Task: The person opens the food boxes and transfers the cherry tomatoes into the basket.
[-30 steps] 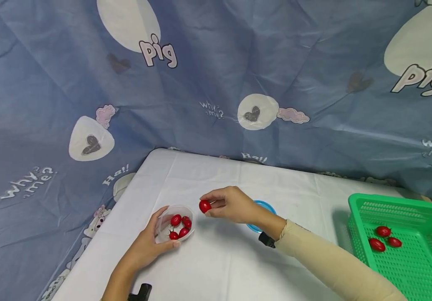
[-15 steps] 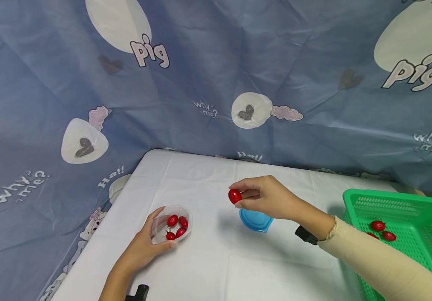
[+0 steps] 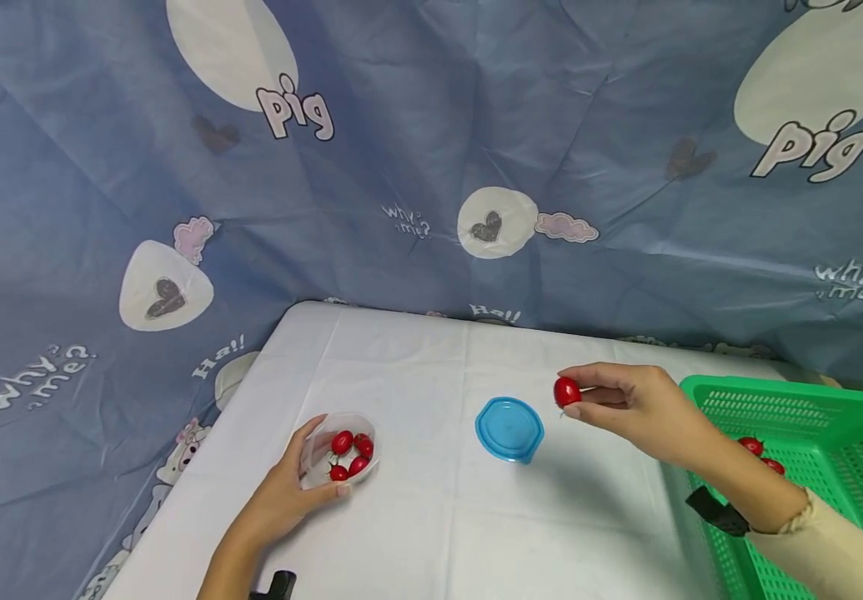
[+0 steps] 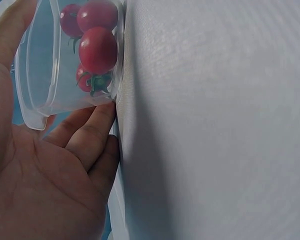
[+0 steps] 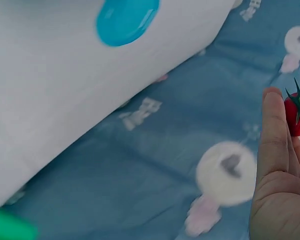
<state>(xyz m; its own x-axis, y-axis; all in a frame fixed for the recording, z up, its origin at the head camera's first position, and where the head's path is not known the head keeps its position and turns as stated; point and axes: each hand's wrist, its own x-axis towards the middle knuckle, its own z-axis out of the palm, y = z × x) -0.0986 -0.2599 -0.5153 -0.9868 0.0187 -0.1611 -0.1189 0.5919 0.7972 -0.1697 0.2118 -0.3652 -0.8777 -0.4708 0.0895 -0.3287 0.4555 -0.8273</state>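
Blue printed curtain (image 3: 393, 150) — white tablecloth (image 3: 401, 533)

The left hand (image 4: 50, 172) holds a clear tub (image 4: 40, 65) on the white worktop (image 4: 220, 115), with four red tomatoes (image 4: 97, 50) inside and green leaves (image 4: 98, 82) on some.

White table (image 3: 416, 533); tub (image 4: 40, 70); lid (image 3: 509, 429); basket (image 3: 784, 386)

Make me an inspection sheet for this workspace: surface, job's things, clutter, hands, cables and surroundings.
Surface: white cloth, fold lines visible.
Job's things: clear plastic container with four cherry tomatoes showing; blue lid lying apart from it; green basket, partly hidden, two more tomatoes showing.
Clutter: nothing seen.
Hands: left hand holds the container; right hand pinches a red cherry tomato above the cloth.
Cables: nothing seen.
Surroundings: blue printed fabric behind and to the left.
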